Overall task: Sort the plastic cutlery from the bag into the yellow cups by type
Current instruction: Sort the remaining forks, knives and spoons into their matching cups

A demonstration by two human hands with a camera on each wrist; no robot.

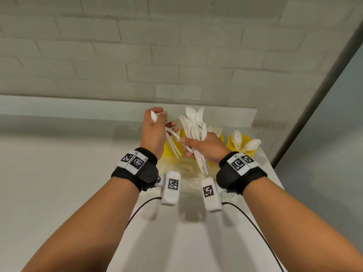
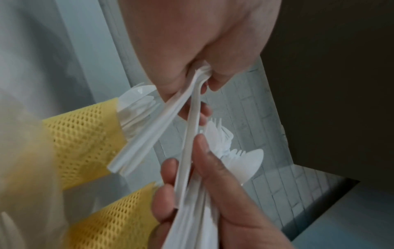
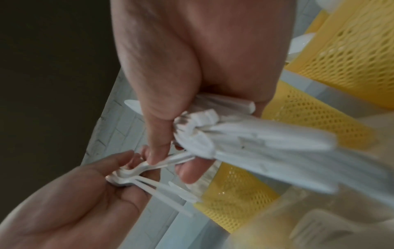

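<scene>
My left hand (image 1: 157, 119) is raised over the left yellow mesh cup (image 1: 170, 149) and grips a few white plastic pieces (image 1: 172, 140), one spoon bowl sticking out above the fingers, the handles hanging down. My right hand (image 1: 191, 147) grips a thick mixed bundle of white forks and spoons (image 1: 193, 124) over the middle cup (image 1: 221, 138). In the right wrist view one handle (image 3: 178, 159) runs from my left hand (image 3: 119, 170) to under the right thumb. The right cup (image 1: 233, 144) holds spoons (image 1: 251, 144).
The clear plastic bag (image 1: 180, 168) lies on the white counter (image 1: 68, 163) just in front of the cups. A brick wall stands close behind. The counter's right edge runs beside the right cup. Cables trail from both wrist cameras.
</scene>
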